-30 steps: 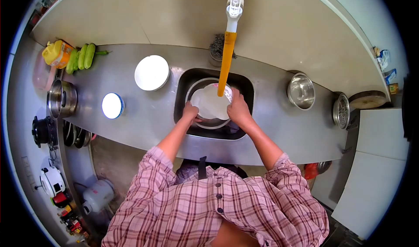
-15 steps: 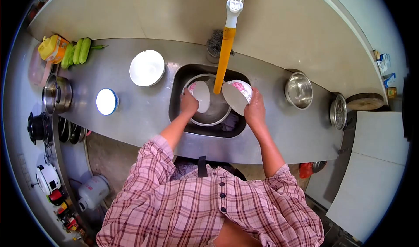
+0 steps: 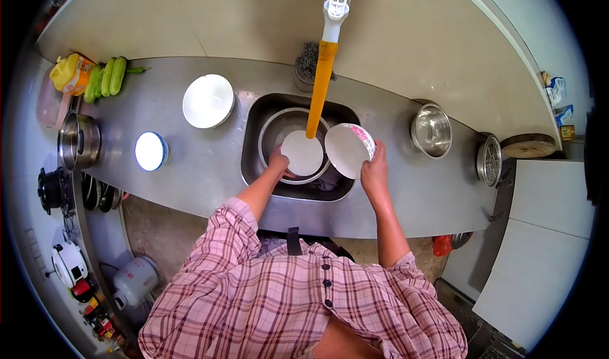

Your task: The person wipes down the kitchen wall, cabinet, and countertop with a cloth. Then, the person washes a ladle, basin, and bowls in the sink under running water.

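My left hand (image 3: 278, 163) grips the edge of a small white bowl (image 3: 302, 152), which is inside a steel basin (image 3: 273, 128) in the sink (image 3: 249, 149). At the sink's right side, my right hand (image 3: 374, 170) holds a larger white bowl (image 3: 346, 151) with a pink floral outside by its rim, tilted with its opening to the left. The yellow faucet hose (image 3: 322, 86) hangs between the two bowls, its end over the basin. A dark cloth (image 3: 327, 180) lies in the sink beside the basin, partly hidden.
On the left counter are a large white bowl (image 3: 209, 101), a blue-rimmed bowl (image 3: 151, 151), green vegetables (image 3: 104, 78) and a steel pot (image 3: 79, 140). A scrubber in a cup (image 3: 306, 73) stands behind the sink. Steel bowls (image 3: 431, 131) and a round board (image 3: 528, 146) are at right.
The two bowls, together one second ago, are now apart. My right hand has moved right with the floral bowl, while the small bowl in my left hand has turned to face up more.
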### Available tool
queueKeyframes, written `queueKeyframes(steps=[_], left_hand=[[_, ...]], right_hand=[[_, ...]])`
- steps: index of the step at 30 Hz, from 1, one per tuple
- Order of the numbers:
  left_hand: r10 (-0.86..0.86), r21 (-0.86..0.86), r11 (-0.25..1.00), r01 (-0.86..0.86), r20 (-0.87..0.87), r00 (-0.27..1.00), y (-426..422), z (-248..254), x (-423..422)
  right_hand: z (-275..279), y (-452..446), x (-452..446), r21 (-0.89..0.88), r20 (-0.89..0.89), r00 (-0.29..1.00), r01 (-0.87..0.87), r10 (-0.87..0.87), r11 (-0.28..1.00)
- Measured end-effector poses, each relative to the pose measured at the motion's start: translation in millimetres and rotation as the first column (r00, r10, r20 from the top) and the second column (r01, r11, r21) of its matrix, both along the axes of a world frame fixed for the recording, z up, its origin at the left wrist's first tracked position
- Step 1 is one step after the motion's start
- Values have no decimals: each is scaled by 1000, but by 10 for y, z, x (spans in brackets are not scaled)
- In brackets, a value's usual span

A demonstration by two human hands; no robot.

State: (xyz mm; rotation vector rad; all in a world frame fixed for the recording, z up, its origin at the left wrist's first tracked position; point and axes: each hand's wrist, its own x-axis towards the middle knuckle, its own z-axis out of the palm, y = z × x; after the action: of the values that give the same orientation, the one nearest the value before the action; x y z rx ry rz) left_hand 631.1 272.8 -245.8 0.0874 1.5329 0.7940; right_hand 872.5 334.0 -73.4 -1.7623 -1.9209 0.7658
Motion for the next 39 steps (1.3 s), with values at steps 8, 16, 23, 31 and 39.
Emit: queueKeyframes(steps=[8, 16, 23, 31, 39], left_hand=[[304, 22, 920, -391, 590, 748, -142, -324, 159], [285, -139, 923, -359, 874, 394, -4, -157, 142], [355, -299, 902, -312, 925, 138, -183, 0, 105], [-79, 79, 928, -365, 997, 15, -465, 246, 341], [16, 146, 963, -227, 809, 588, -624, 578, 82]], right_hand=[[201, -11, 80, 30, -236, 961, 154, -143, 988], [529, -55, 69, -29, -279, 951, 131, -134, 991], [470, -99, 0, 179, -28, 999, 48, -44, 983], [357, -144, -200, 287, 228, 973, -99, 33, 953], [-122, -153, -311, -149, -15, 1000, 24, -26, 989]])
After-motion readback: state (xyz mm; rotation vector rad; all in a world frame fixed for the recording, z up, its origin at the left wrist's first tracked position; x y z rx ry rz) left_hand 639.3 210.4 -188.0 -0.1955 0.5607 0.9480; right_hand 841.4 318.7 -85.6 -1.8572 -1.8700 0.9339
